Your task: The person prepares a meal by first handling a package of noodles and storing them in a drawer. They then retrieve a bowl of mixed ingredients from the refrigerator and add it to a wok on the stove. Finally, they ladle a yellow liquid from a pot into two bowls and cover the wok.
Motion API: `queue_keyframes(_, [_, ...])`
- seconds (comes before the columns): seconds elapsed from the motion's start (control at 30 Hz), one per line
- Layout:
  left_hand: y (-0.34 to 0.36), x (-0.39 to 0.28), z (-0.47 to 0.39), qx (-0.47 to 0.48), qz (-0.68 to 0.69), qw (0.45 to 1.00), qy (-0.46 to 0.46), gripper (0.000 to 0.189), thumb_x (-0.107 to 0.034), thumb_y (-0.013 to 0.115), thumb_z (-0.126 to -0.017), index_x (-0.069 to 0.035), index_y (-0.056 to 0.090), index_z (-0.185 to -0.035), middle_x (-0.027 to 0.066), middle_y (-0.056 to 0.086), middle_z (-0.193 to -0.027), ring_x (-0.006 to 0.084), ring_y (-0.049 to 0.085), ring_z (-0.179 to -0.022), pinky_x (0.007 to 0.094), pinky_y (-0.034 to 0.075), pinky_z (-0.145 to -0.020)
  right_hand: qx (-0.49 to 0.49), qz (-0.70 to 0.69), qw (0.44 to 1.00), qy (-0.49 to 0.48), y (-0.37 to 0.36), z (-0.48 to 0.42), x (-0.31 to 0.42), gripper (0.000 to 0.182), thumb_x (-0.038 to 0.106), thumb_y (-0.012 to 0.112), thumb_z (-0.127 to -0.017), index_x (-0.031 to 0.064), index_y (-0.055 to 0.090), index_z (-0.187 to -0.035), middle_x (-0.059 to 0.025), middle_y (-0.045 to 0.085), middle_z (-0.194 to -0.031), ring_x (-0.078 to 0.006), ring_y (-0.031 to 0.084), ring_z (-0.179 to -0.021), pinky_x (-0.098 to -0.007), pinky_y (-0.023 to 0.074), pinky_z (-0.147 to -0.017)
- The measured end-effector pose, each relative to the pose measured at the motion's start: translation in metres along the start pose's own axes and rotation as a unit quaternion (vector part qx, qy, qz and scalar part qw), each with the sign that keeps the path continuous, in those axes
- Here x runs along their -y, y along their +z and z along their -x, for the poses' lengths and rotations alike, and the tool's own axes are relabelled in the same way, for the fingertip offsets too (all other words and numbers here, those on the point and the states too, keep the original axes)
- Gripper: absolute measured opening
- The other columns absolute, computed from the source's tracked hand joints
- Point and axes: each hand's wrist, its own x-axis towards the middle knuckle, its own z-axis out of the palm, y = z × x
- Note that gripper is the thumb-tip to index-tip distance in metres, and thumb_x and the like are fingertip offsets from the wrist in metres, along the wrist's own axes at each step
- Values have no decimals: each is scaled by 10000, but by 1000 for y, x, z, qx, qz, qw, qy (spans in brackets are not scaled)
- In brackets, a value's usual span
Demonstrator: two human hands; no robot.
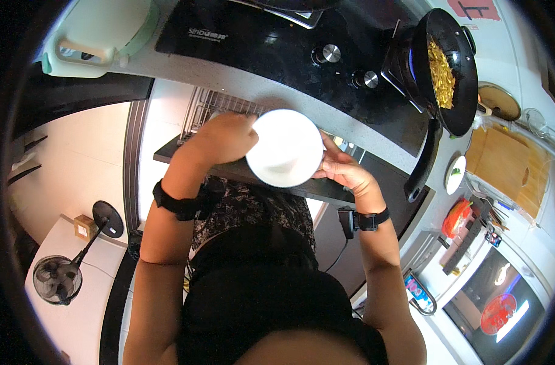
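A round white dish (284, 148) is held up over the open drawer, its inner side facing me. My right hand (343, 168) grips its right edge, with the thumb near the rim and other fingers partly behind it. At the left rim, the curled fingers of my left hand (227, 137) meet the dish; that hand is slightly blurred and its fingertips are partly hidden. Below and behind the dish is a pull-out drawer with a metal wire rack (222, 102), partly covered by my left hand.
A black wok (462, 82) with cooked yellowish food (442, 75) sits on the black cooktop (277, 50), its handle (423, 159) jutting toward me. A blue flame shows beside it. A pale lidded container (99, 36) stands left; a small plate (455, 174) and wooden cutting board (501, 150) are right.
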Motion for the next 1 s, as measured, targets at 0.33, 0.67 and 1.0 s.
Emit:
queue_keyframes(0.33, [-69, 67, -22, -231, 233, 932, -156, 281, -194, 476, -816, 48, 617, -828, 166, 631, -629, 207, 644, -553, 337, 506, -581, -104, 494, 837, 210, -91, -52, -86, 544, 445, 610, -818, 24, 550, -1157, -166, 605, -1085, -269, 579, -972, -343, 469, -788])
queue_keyframes(0.67, [-60, 44, -15, -268, 337, 885, -175, 588, -465, 529, -868, -5, 496, -1232, 92, 657, -842, 138, 642, -661, 236, 513, -571, -127, 445, 831, 310, -112, -98, -127, 1110, 589, 670, -681, -14, 100, -1419, -237, 321, -1399, -324, 365, -1275, -400, 361, -994])
queue_keyframes(1.0, [-51, 71, 69, -206, 315, 882, -283, 535, -359, 500, -924, -74, 379, -1360, 102, 645, -952, 133, 627, -737, 220, 479, -607, -189, 222, 923, 251, -76, -131, -126, 687, 564, 662, -672, 118, 539, -1180, -88, 607, -1068, -206, 583, -893, -348, 469, -648])
